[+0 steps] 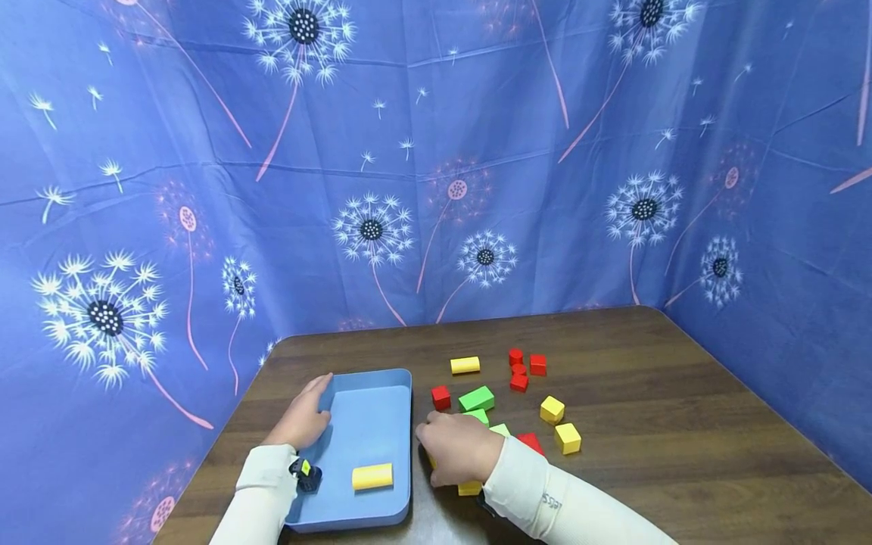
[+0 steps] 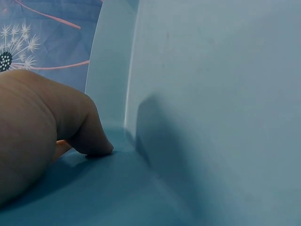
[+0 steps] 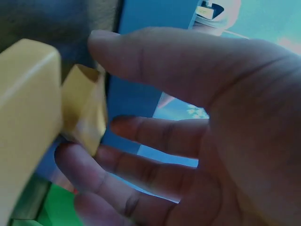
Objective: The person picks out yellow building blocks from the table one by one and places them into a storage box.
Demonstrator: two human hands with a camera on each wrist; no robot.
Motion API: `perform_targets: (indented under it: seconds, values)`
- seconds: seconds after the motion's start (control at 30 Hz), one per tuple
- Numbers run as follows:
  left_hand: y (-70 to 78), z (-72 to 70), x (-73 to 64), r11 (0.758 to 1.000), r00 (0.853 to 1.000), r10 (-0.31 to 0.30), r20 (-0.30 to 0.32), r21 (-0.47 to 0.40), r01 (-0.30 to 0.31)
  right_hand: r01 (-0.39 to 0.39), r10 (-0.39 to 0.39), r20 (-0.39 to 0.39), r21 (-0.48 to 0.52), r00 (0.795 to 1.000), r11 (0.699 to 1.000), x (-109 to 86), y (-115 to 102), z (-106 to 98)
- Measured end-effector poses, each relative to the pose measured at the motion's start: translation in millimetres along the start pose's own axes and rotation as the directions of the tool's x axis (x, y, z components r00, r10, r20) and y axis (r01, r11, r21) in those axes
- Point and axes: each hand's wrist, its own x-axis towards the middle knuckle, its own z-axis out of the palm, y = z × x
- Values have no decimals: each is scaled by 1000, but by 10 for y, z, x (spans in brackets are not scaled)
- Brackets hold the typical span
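Observation:
My left hand (image 1: 300, 416) holds the left wall of a blue tray (image 1: 364, 420). Its thumb (image 2: 94, 132) bends over the rim in the left wrist view, while most of the other fingers are hidden. A yellow cylinder block (image 1: 372, 477) lies inside the tray. Just right of the tray, my right hand (image 1: 459, 446) is low over the table. In the right wrist view, its thumb and slightly bent fingers surround a small yellow block (image 3: 84, 106). The thumb looks apart from that block; whether the fingertips touch it is unclear. A larger yellow block (image 3: 28, 103) is close by.
Green blocks (image 1: 476, 399) and a red cube (image 1: 440, 397) lie beyond the right hand. Farther back are a yellow cylinder (image 1: 465, 365) and several red blocks (image 1: 538, 365). Two yellow cubes (image 1: 568, 438) sit to the right on the wooden table (image 1: 668, 424). Patterned blue cloth (image 1: 545, 227) hangs behind.

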Motion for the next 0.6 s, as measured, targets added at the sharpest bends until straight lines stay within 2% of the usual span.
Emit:
perform_targets:
  seconds: [0.47,0.6]
  values:
    - [26,-5,-9,1000,1000,-16,-4,5,16,32,-32,-6,40,999,999,14,48,-35]
    - [20,-1,-17,1000,1000,-21,-4,5,21,40,-38,-32,59,999,997,-4,49,-77]
